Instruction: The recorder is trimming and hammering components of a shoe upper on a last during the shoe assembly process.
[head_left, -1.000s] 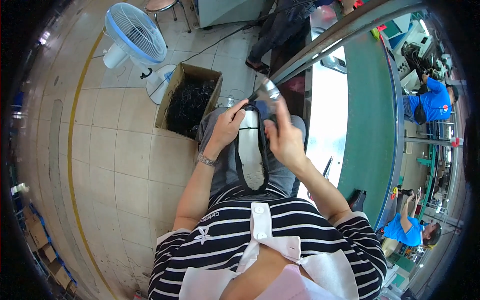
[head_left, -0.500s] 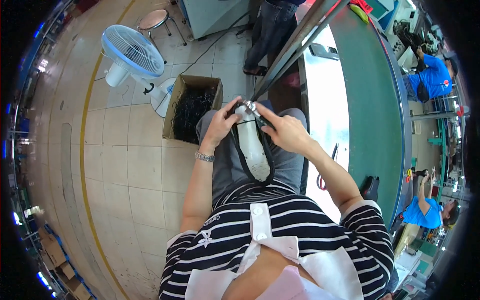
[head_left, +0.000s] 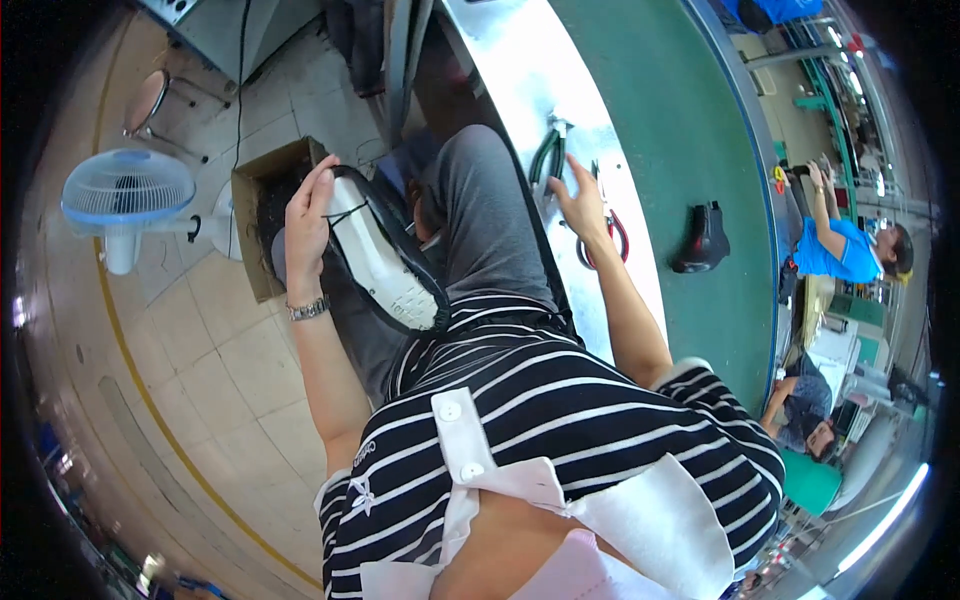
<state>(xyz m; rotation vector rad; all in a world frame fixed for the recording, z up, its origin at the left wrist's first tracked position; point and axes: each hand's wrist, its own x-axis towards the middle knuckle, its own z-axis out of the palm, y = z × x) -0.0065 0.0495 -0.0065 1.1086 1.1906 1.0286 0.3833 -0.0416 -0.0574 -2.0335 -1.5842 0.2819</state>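
Observation:
My left hand [head_left: 309, 215] is closed round the toe end of a shoe upper [head_left: 424, 265] stretched on a white last [head_left: 374, 252], its underside facing up over my lap. A dark cord crosses the last near my fingers. Over the metal strip of the bench, my right hand [head_left: 582, 205] has its fingers apart and nothing in them. Beside its fingertips lies a pair of pliers [head_left: 546, 158] with dark green handles. Scissors [head_left: 616, 238] with red and black handles lie close to that hand, partly hidden by it.
A black ankle boot [head_left: 703, 240] stands on the green bench top [head_left: 640, 120] to the right. An open cardboard box [head_left: 262, 165] with dark scraps, a fan [head_left: 128, 195] and a stool [head_left: 150, 100] are on the left. Co-workers [head_left: 835, 245] are beyond the bench.
My view has swung right. The right hand has let go of the pliers, which now lie on the metal strip. My left hand still holds the shoe upper on its last, now tilted.

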